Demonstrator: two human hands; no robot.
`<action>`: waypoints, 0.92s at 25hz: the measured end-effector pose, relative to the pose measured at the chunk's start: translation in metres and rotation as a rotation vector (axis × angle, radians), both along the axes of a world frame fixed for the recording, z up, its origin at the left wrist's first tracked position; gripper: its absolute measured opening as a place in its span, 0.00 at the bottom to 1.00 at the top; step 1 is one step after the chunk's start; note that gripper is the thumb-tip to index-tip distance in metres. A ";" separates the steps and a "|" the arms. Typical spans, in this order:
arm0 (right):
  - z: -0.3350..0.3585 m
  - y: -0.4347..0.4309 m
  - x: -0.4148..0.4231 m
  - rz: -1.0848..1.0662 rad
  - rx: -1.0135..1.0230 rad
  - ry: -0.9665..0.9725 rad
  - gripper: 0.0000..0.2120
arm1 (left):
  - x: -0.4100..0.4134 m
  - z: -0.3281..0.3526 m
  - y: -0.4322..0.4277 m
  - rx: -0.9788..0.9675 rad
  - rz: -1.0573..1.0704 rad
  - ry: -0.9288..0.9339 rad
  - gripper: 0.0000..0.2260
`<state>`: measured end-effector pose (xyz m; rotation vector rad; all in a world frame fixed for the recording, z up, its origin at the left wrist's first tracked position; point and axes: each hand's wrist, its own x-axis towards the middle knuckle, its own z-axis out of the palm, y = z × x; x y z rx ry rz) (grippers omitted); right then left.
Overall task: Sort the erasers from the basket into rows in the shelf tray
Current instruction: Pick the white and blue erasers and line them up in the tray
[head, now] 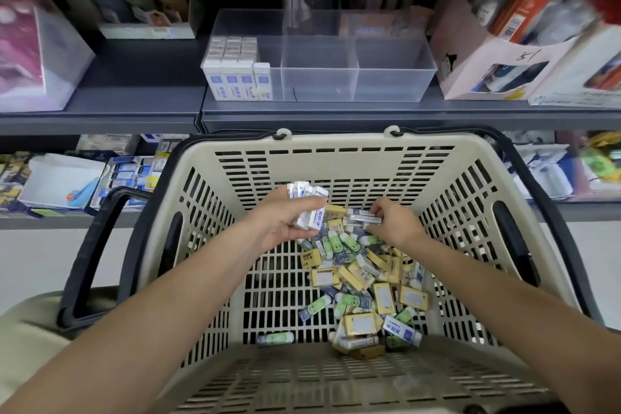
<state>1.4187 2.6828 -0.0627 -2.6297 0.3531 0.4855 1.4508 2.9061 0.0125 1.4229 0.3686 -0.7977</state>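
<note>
Collecting step: both hands were down in the basket [336, 148].
The left hand [280, 223] had its grip curled round a bundle of white-and-blue erasers [307, 207]; the right hand [395, 223] pinched another off the mixed pile [363, 282] on the basket floor. Beyond the basket, the shelf tray [389, 77] held started rows [235, 72]. The bundle probably needed lifting there next.

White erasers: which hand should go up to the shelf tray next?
Left, likely. The left hand already grips a bundle of white erasers above the pile, below the tray and its part-filled left section. The right hand is down pinching one eraser in the basket.
</note>
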 end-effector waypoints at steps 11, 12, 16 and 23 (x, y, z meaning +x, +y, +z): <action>0.003 0.011 0.007 0.133 -0.143 -0.015 0.13 | -0.009 -0.001 -0.003 -0.040 0.073 0.106 0.14; 0.012 0.012 0.009 0.133 -0.135 0.013 0.13 | -0.007 0.001 -0.001 -0.041 0.089 0.110 0.14; 0.059 0.016 0.006 -0.056 0.384 0.007 0.05 | 0.006 0.015 0.010 -0.097 0.196 0.083 0.14; 0.127 0.064 0.003 -0.163 1.055 -0.046 0.07 | 0.006 0.043 0.011 -0.505 0.218 -0.035 0.20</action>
